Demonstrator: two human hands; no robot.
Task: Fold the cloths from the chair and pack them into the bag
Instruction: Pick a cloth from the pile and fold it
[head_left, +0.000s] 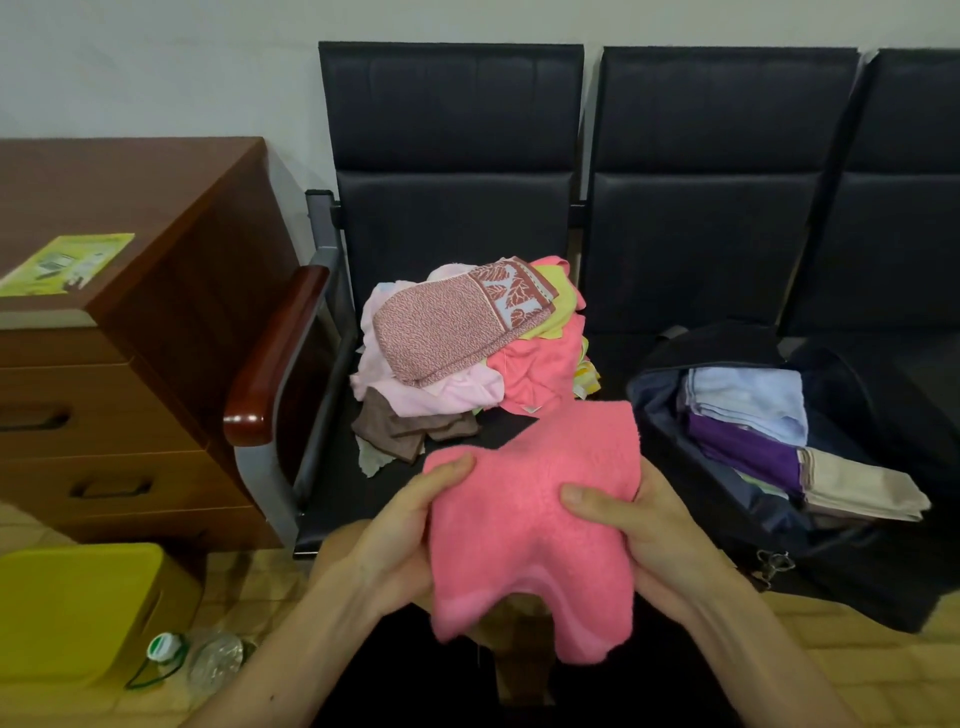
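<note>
I'm gripping the coral towel with my left hand and right hand, thumbs on top and fingers curled under, above the chair front. I'm judging this mid-fold; next I'm halving it squarely, then swinging right to the bag. I'm counting one loose heap and at least three folded cloths inside.

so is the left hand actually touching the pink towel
Touching. The head view shows the left hand holding the pink towel, its thumb pressed flat on top of the fabric near the left edge.
</note>
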